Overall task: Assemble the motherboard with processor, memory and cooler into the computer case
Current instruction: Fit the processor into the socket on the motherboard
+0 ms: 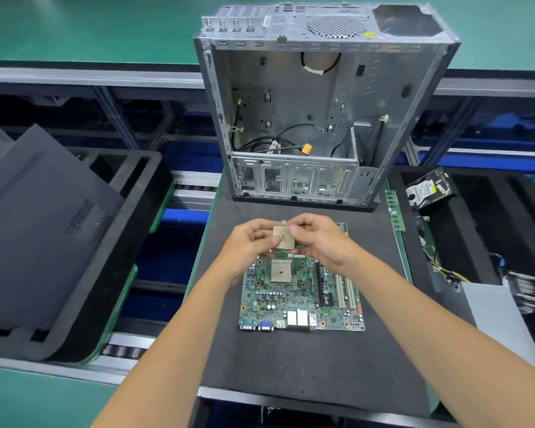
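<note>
Above the motherboard (301, 291) on the dark surface (291, 366), both hands' fingers (275, 240) pinching the processor (283, 237), pins up. Beyond, open computer case (322, 118) holding loose cables (278, 143). Right tray (464, 242): hard drive (428, 188), memory (395, 210) beside.

A dark foam work mat (291, 359) covers the near centre of the bench. A green surface (74, 29) spans the far side, and more green shows at the near left corner. Between them run grey aluminium rails (90, 77) over dark bays with blue panels (183, 217). A black foam tray (130, 230) sits left. Light is even and bright.
</note>
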The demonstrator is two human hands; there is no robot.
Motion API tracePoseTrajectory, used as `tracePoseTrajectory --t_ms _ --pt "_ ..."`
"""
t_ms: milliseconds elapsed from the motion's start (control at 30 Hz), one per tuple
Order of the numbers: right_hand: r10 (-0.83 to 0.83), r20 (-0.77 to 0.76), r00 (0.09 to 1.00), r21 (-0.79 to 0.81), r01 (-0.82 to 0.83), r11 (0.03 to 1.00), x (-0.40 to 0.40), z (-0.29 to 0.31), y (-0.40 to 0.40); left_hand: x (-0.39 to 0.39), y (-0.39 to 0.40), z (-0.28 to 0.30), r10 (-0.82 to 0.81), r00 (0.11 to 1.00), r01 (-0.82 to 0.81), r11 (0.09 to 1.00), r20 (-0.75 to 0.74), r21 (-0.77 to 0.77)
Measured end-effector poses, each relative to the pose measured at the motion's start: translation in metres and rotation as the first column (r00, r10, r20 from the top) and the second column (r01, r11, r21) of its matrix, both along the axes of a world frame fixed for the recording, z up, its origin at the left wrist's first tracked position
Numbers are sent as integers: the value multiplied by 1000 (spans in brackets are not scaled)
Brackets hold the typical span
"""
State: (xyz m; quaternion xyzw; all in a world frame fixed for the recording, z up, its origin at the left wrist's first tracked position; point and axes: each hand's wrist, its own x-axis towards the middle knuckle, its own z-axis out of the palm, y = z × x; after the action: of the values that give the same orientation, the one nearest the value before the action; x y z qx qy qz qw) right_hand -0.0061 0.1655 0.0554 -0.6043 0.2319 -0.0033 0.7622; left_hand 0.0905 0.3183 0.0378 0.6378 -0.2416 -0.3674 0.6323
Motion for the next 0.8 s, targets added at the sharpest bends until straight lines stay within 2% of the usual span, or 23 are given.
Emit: tracePoseTrajectory --t_ms 233,400,533,700,800 --pt "61 13 998 25 -61 998 -10 8 -2 -4 -2 -3 78 994 -79 997 -74 -13" --pt "83 -42 996 -10 -84 996 -14 7 -3 -6 -1 -5 119 988 -120 993 -101 -2" --pt "88 -59 994 -107 -93 990 -17 4 -1 -8 -1 -5 147 980 -149 989 -131 0" --pt "179 29 983 -269 -165 949 -19 5 0 -9 -1 -5 106 924 -133 990 -367 -48" --pt "172 82 982 -388 -127 913 -18 5 1 -13 -3 -4 52 866 -109 990 -498 -87"
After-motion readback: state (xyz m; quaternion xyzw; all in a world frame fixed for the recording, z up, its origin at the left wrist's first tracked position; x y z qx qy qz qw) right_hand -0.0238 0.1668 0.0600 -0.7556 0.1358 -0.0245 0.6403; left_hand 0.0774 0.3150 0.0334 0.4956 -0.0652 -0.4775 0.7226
